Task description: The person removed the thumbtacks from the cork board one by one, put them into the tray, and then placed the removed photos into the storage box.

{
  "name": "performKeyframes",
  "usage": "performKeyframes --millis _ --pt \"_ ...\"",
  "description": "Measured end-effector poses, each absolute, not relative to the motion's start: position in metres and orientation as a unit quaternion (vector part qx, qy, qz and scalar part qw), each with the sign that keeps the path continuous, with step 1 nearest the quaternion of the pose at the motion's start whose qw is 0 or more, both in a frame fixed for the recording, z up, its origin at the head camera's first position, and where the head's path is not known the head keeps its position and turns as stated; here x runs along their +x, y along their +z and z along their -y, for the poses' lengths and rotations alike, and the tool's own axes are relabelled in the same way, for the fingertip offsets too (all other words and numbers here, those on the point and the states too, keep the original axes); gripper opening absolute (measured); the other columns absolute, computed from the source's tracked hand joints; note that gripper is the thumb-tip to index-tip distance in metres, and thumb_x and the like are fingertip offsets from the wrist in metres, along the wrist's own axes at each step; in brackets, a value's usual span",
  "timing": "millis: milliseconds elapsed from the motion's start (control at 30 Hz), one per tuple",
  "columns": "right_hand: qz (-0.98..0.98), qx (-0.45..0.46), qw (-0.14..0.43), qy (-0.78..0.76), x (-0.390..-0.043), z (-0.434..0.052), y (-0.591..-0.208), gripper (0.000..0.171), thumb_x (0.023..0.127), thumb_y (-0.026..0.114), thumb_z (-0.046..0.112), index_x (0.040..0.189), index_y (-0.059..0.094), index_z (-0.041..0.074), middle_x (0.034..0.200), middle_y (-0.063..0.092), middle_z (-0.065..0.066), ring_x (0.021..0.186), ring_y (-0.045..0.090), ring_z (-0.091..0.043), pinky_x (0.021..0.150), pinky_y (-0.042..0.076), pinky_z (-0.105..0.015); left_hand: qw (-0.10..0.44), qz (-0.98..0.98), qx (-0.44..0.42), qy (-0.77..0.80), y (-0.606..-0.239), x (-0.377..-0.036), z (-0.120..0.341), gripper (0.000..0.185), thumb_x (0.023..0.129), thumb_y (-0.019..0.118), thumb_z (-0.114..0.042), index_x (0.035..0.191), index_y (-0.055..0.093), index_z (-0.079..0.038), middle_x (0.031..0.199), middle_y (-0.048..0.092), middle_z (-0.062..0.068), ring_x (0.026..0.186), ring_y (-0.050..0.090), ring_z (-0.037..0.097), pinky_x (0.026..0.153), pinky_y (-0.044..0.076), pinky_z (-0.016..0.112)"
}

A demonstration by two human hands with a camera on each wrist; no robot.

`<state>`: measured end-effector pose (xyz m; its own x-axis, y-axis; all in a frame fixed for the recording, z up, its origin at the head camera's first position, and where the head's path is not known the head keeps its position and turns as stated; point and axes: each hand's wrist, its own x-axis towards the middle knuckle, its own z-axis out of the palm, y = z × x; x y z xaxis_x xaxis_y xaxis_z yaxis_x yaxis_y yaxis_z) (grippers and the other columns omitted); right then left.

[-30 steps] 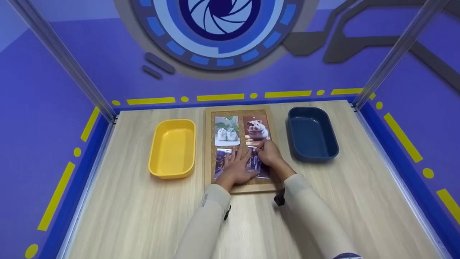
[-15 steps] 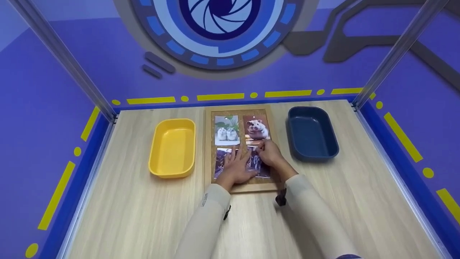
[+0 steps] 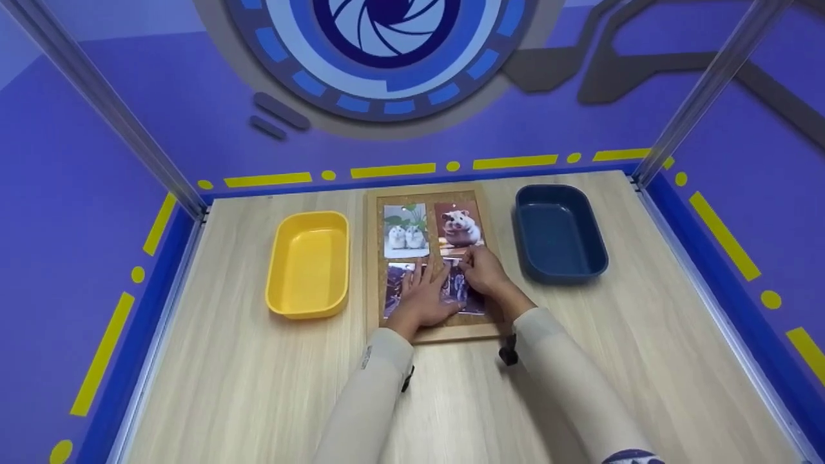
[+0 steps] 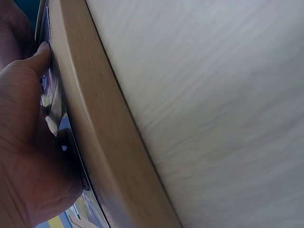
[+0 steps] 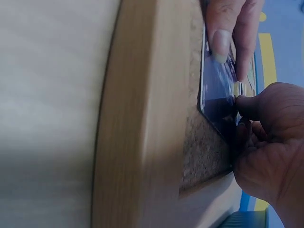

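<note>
Lower right photo [image 3: 465,291]: lies on the cork board [image 3: 430,330], in the near right quarter, partly covered by both hands. The right wrist view shows its dark glossy surface flat against the cork.
Right hand [image 3: 485,273]: fingers curled, pinching at the top edge of the lower right photo; what sits between the fingertips is too small to identify, possibly a pin.
Left hand [image 3: 422,298]: fingers straight and spread, pressing flat across the two lower photos, holding them down.
Lower left photo [image 3: 394,287]: dark print, touching the left hand, just beside the lower right photo.
Upper photos: two hamsters [image 3: 405,231] at far left, single hamster [image 3: 459,224] at far right; neither hand touches them.
Cork board position: centre of the desk [image 3: 225,386], between the two trays.
Yellow tray [image 3: 309,265]: left of the board, nothing visible inside.
Blue tray [image 3: 558,234]: right of the board, nothing visible inside.
Change over the last second: neither hand has shifted on the board; only the camera angle moves slightly.
Assessment: the pinch at the photo's top edge is held, with no lift or release visible; the work at that edge appears unfinished.
</note>
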<state>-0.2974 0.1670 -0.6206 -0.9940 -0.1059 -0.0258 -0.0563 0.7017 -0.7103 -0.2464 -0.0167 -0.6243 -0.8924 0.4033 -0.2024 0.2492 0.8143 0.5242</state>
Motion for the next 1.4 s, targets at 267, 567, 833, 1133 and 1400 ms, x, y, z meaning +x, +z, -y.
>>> performKeyframes --millis 267,567,833,1133,1400 --pt "-0.923 -0.064 0.022 -0.378 -0.301 -0.17 -0.62 0.014 0.095 0.068 0.001 0.082 0.062 0.002 0.076 0.054 0.0 0.077 0.056 -0.02 0.073 0.045 -0.031 0.165 -0.942 0.166 0.24 -0.628 -0.251 0.015 0.098 0.096 0.064 -0.064 0.173 0.016 -0.027 0.183 -0.01 0.006 0.169 -0.014 0.037 0.136 -0.006 0.062" --pt "-0.914 -0.067 0.04 -0.398 -0.301 -0.174 -0.622 0.017 0.098 0.068 0.004 0.083 0.06 0.002 0.075 0.051 0.002 0.075 0.053 -0.017 0.069 0.041 -0.028 0.157 -0.943 0.171 0.239 -0.62 -0.247 0.017 0.095 0.098 0.063 -0.062 0.173 0.019 -0.023 0.183 -0.004 0.011 0.17 -0.008 0.04 0.136 -0.003 0.063" --pt "-0.902 -0.065 0.046 -0.423 -0.298 -0.179 -0.623 0.014 0.099 0.069 0.003 0.087 0.062 0.002 0.079 0.053 0.001 0.078 0.051 -0.016 0.072 0.041 -0.028 0.157 -0.941 0.172 0.247 -0.62 -0.245 0.016 0.094 0.098 0.062 -0.064 0.173 0.02 -0.025 0.183 -0.003 0.011 0.169 -0.008 0.04 0.136 -0.002 0.064" --pt "-0.907 -0.117 0.04 -0.403 -0.286 -0.179 -0.627 0.012 0.098 0.07 0.004 0.09 0.061 0.003 0.082 0.057 -0.003 0.077 0.051 -0.015 0.072 0.042 -0.03 0.165 -0.941 0.167 0.243 -0.629 -0.249 0.017 0.098 0.097 0.063 -0.064 0.173 0.015 -0.027 0.182 -0.011 0.006 0.169 -0.012 0.037 0.136 -0.007 0.062" --pt "-0.893 -0.095 0.057 -0.436 -0.28 -0.188 -0.616 0.009 0.101 0.068 0.005 0.093 0.063 0.004 0.085 0.06 -0.003 0.082 0.054 -0.015 0.075 0.043 -0.028 0.162 -0.939 0.167 0.252 -0.635 -0.252 0.017 0.1 0.096 0.061 -0.068 0.173 0.012 -0.029 0.182 -0.013 0.004 0.169 -0.014 0.036 0.135 -0.009 0.063"
